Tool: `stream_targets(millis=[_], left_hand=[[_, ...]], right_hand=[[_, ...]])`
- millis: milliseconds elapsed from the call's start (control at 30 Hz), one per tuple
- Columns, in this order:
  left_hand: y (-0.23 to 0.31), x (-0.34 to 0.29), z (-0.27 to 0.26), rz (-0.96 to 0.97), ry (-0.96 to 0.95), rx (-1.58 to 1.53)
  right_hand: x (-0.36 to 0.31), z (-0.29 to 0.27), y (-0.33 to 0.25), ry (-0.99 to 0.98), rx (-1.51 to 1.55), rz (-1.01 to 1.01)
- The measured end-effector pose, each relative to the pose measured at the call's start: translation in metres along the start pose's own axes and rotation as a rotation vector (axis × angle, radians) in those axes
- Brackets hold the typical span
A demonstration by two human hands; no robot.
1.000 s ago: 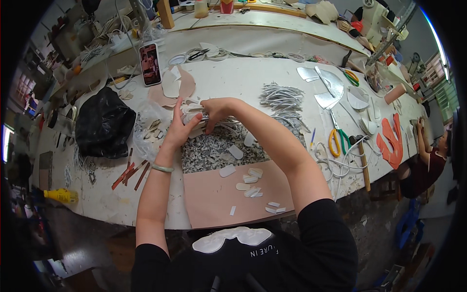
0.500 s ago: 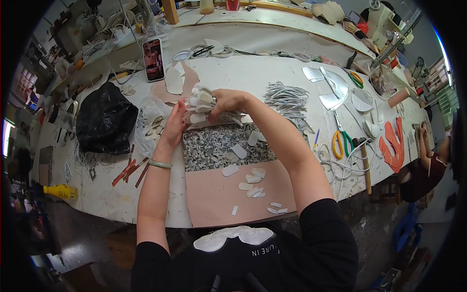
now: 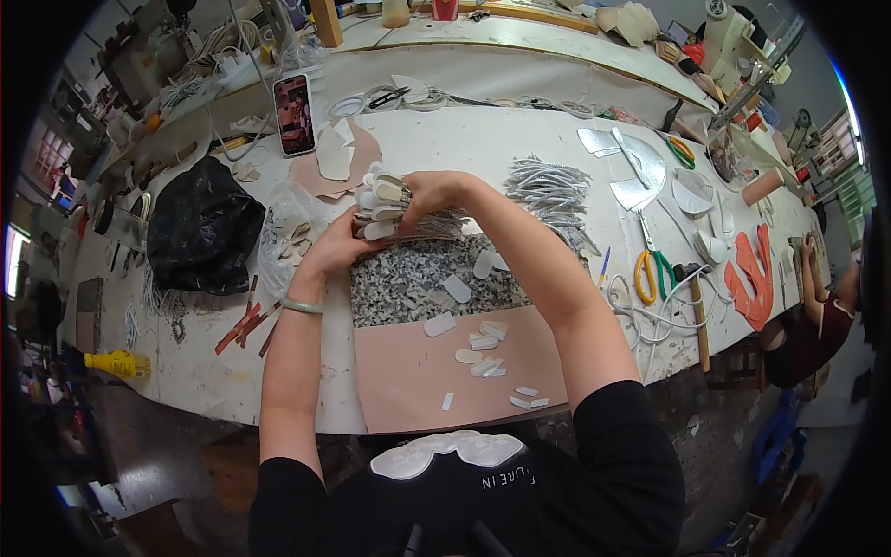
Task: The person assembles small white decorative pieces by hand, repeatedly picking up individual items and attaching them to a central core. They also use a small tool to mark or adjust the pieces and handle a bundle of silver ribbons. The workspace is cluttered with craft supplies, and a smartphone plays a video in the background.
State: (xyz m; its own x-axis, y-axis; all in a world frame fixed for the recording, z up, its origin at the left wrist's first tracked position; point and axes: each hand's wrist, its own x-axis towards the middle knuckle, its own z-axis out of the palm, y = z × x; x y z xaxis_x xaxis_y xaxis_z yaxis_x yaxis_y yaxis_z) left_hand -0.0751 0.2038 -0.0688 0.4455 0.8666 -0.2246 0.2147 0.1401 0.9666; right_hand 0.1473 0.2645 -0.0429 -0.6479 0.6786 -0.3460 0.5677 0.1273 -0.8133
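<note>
A bundle of silver braided straps with rounded white end tabs [image 3: 382, 197] lies across the far edge of a speckled granite slab [image 3: 399, 283]. My right hand [image 3: 434, 193] curls over the bundle from the right, fingers closed around it just behind the tabs. At the left end, my left hand [image 3: 336, 247] grips the bundle's near side, thumb by the lowest tab; some of its fingers are hidden behind the tabs. Loose white tabs [image 3: 441, 324] lie on the slab and on the pinkish-brown sheet [image 3: 408, 376] in front of it.
More silver straps [image 3: 548, 190] are piled to the right. Beyond them are scissors [image 3: 645, 274], a hammer [image 3: 698, 316], white cord and orange pieces [image 3: 748, 278]. Leftward sit a black plastic bag [image 3: 204, 227] and a propped phone [image 3: 295, 113]. Another person [image 3: 817, 325] works at far right.
My left hand has slid slightly nearer to me along the bundle's left end, its thumb now by the lowest tab. The tabs have shifted a little; my right hand keeps its hold.
</note>
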Motion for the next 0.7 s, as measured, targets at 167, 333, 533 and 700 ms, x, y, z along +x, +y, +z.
stream_targets(millis=[167,333,533,700], left_hand=[[0.003,0.0,0.002,0.078,0.065,-0.233],[0.005,0.002,0.003,0.047,0.136,-0.285],[-0.001,0.007,-0.009,0.127,0.084,-0.631],[-0.002,0.001,0.009,0.357,-0.095,-0.697]], right_hand=[[0.001,0.001,0.0,-0.09,0.024,0.017],[0.0,0.007,0.01,-0.093,0.071,-0.019],[-0.02,0.001,-0.002,0.03,0.355,-0.111],[-0.039,-0.01,-0.024,0.174,0.546,-0.364]])
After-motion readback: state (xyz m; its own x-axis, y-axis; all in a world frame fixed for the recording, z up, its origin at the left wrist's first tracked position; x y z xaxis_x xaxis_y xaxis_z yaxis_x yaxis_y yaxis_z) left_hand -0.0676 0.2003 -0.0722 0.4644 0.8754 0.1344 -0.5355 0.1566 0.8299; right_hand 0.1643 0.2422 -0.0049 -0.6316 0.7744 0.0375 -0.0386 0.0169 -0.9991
